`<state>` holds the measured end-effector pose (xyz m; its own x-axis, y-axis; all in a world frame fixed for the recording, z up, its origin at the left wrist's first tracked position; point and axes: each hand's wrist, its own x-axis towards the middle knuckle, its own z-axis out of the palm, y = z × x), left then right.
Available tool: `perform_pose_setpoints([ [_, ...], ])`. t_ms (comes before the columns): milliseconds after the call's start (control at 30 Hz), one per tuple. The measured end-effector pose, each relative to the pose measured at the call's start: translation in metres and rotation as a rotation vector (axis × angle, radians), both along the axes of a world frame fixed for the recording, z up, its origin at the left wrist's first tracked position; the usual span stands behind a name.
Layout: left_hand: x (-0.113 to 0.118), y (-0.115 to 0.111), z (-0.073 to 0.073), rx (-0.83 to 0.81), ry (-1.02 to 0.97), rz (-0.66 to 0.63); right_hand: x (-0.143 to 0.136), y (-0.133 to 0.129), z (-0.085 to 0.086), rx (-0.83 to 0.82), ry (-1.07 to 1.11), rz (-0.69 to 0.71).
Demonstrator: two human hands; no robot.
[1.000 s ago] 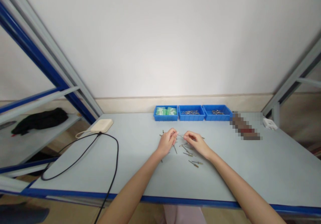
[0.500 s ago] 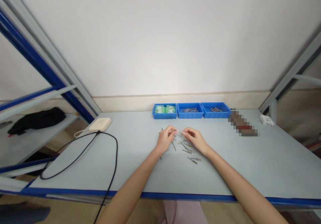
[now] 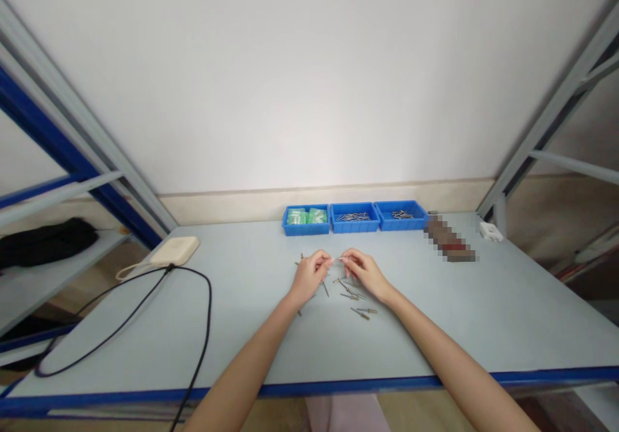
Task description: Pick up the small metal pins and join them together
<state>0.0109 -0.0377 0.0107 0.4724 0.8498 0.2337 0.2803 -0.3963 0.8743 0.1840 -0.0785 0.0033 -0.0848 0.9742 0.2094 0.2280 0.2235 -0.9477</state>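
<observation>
The left hand (image 3: 311, 275) and the right hand (image 3: 363, 271) pinch a thin, pale piece (image 3: 337, 259) between their fingertips, over the middle of the grey table (image 3: 411, 348). It's too small for me to tell more from where I stand. Rivet-like metal pins (image 3: 366, 316) lie scattered under and near the hands. Behind them, three blue bins (image 3: 355, 227) sit in a row. The left one has green and white packets (image 3: 308, 216); any words on those are too tiny to read.

The head view looks forward and down across the table (image 3: 329, 348).
</observation>
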Motion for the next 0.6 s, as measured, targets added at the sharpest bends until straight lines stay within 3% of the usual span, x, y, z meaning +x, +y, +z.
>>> perform_pose_setpoints([
  [133, -0.001, 0.0, -0.001, 0.072, -0.003, 0.058, -0.001, -0.004, 0.0, -0.019, -0.048, 0.035],
  [267, -0.006, 0.002, 0.002, 0.108, -0.117, 0.229, 0.006, 0.003, 0.001, -0.015, 0.003, -0.01],
  [333, -0.008, 0.005, 0.005, 0.111, -0.167, 0.281, 0.022, 0.017, 0.008, 0.004, -0.018, -0.142],
  [433, -0.01, 0.008, 0.007, 0.137, -0.159, 0.277, 0.065, 0.043, 0.028, 0.002, -0.227, -0.494],
  [600, -0.013, 0.009, 0.005, 0.19, -0.109, 0.268, 0.145, 0.06, 0.06, -0.063, -0.422, -0.755],
])
